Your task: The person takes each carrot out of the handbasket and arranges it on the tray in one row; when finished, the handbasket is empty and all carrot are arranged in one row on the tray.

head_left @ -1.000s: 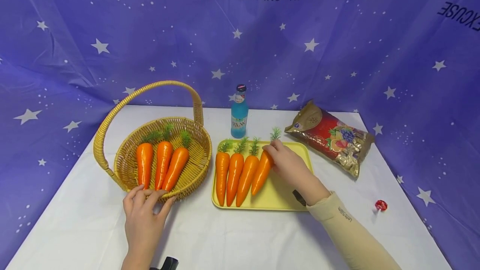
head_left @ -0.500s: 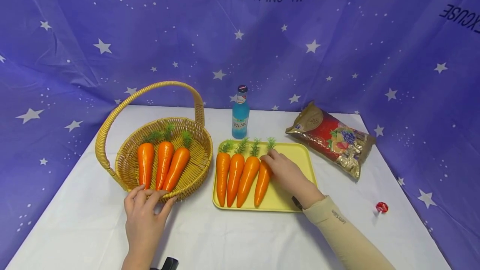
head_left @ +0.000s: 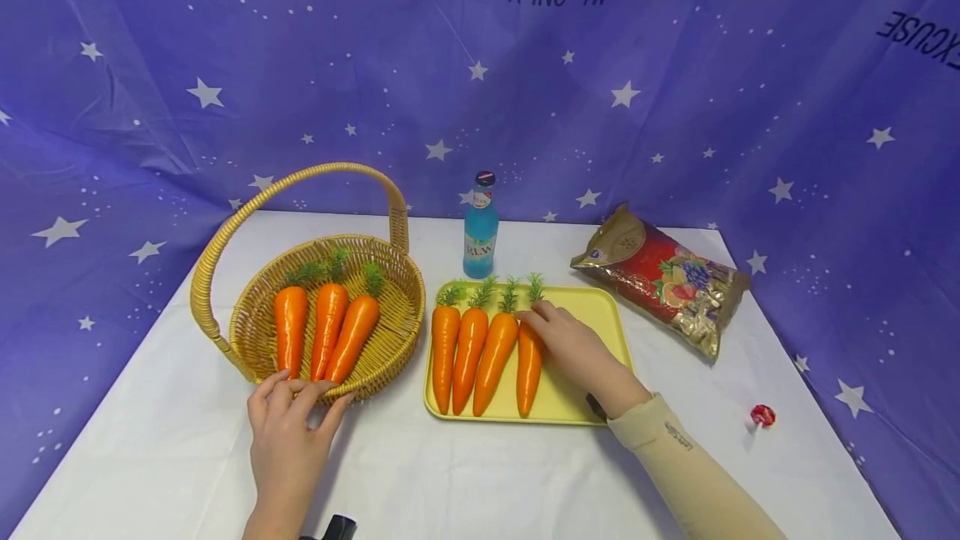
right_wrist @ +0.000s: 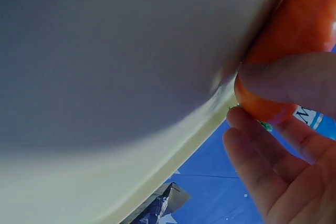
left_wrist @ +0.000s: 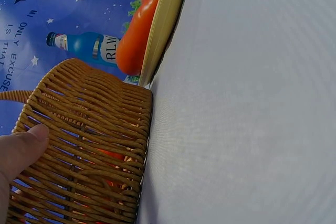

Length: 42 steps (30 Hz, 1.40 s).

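My left hand (head_left: 288,423) grips the near rim of the wicker basket (head_left: 411,307), its thumb (left_wrist: 31,142) against the outer weave in the left wrist view. Three orange carrots (head_left: 327,323) with green tops lie in the basket, tips toward me. On the yellow tray (head_left: 581,390) several more carrots (head_left: 471,357) lie side by side. My right hand (head_left: 573,344) holds the rightmost carrot (head_left: 529,369) by its thick end, a small gap from its neighbour. In the right wrist view the thumb (right_wrist: 273,80) presses that carrot's rounded end, with fingers on the other side.
A blue bottle (head_left: 480,240) stands upright behind the tray. To the back right lies a red and gold snack bag (head_left: 667,277). A red lollipop (head_left: 762,416) is near the table's right side. The basket's tall handle (head_left: 300,182) arches over it.
The right hand has moved slightly left and toward me with its carrot, whose tip has swung right and nearer the tray's front edge. The left hand has stayed on the basket rim.
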{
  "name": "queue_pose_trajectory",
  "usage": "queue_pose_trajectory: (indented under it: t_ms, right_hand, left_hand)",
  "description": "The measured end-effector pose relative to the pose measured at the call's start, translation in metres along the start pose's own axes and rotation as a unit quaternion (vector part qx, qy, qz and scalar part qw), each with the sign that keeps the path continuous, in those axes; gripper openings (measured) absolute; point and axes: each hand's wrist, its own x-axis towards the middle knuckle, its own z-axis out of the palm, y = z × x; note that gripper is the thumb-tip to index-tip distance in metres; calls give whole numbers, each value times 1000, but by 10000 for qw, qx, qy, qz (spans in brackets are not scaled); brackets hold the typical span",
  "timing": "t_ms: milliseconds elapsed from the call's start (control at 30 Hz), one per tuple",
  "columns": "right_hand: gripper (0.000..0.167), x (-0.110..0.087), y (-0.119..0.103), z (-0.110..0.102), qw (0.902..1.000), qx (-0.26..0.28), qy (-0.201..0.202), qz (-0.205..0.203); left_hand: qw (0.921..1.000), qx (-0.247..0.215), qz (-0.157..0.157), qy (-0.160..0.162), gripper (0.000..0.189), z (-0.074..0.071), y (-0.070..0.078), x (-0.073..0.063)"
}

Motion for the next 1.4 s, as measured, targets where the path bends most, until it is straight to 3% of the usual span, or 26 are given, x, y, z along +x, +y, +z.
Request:
queue_pose_trajectory:
  t_ms: [233,633,833,1033,1400]
  right_hand:
    - [56,-2,-2,-3,9999,-109,55,-9]
    - [53,7,-11,-21,9987,-398,229,217]
    - [55,25,-27,-36,9985,-351,402,124]
    - [54,46,-48,-48,9976,-362,552,-223]
    - [57,88,-92,-63,9967,-363,186,-701]
  left_hand:
    - [10000,2,-31,-48,30,0,-1,0]
    - [9998,19,-131,-118,31,0,-1,0]
    - [9998,23,-125,-118,31,0,-1,0]
    - [9999,7,-91,-105,32,0,-1,0]
    - [9999,20,-106,-85,32,0,0,0]
